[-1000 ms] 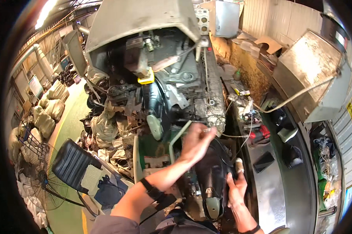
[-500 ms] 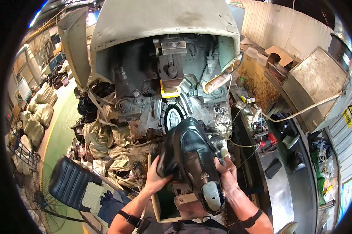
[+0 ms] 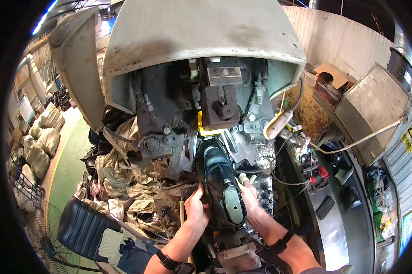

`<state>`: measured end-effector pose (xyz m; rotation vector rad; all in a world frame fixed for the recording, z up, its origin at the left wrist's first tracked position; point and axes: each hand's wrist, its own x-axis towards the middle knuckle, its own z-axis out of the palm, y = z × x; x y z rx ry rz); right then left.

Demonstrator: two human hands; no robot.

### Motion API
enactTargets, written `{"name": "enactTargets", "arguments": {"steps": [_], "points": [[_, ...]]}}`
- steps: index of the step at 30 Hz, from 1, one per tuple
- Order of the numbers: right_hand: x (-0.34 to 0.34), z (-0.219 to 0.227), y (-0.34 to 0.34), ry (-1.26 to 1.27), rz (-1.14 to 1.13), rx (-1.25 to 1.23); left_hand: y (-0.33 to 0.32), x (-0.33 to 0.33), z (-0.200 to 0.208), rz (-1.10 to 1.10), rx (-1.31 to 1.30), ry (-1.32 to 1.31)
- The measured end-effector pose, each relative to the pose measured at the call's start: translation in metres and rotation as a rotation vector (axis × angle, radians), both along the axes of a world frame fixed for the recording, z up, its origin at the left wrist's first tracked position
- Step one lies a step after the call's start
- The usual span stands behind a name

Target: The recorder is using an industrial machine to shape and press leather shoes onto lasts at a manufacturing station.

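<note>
A black shoe upper (image 3: 213,166) is stretched over a last (image 3: 234,205), whose pale green top with a small hole shows at the heel end. Its toe points away from me and lies in the jaws of the machine, beneath a dark metal block (image 3: 220,107) with a yellow edge. My left hand (image 3: 198,208) is closed on the left side near the heel. On the opposite side my right hand (image 3: 249,194) grips it, its fingers partly hidden. Close to the right fingertips is a small pale stub (image 3: 243,178); what it is I cannot tell.
A pale machine hood (image 3: 201,32) arches overhead. To the right hangs a lamp-like cylinder (image 3: 277,124) on a cable, above a metal bench (image 3: 327,233). Cloth sacks (image 3: 112,176) pile up at left, near a black chair (image 3: 80,223) and a wire fan (image 3: 44,233).
Both hands have carried the shoe forward and turned it straighter, so its toe now sits in the machine's jaws. The view has moved closer to the machine.
</note>
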<state>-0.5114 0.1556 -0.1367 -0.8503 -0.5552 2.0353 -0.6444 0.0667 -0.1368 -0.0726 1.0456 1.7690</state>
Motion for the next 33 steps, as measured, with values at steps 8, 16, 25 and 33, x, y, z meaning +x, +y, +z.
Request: {"name": "enactTargets", "arguments": {"steps": [8, 16, 25, 33], "points": [[-0.006, 0.017, 0.008, -0.094, -0.006, -0.082, 0.010, -0.002, 0.006, -0.022, -0.044, -0.183], [-0.009, -0.022, 0.023, -0.017, -0.006, -0.070, 0.025, 0.010, -0.025, 0.140, -0.022, -0.115], [-0.017, -0.039, 0.026, 0.016, -0.019, 0.028, 0.038, 0.011, -0.050, 0.253, -0.036, 0.059], [-0.013, -0.026, 0.026, -0.013, -0.012, -0.150, -0.040, -0.021, -0.143, -0.716, -0.426, 1.906]]}}
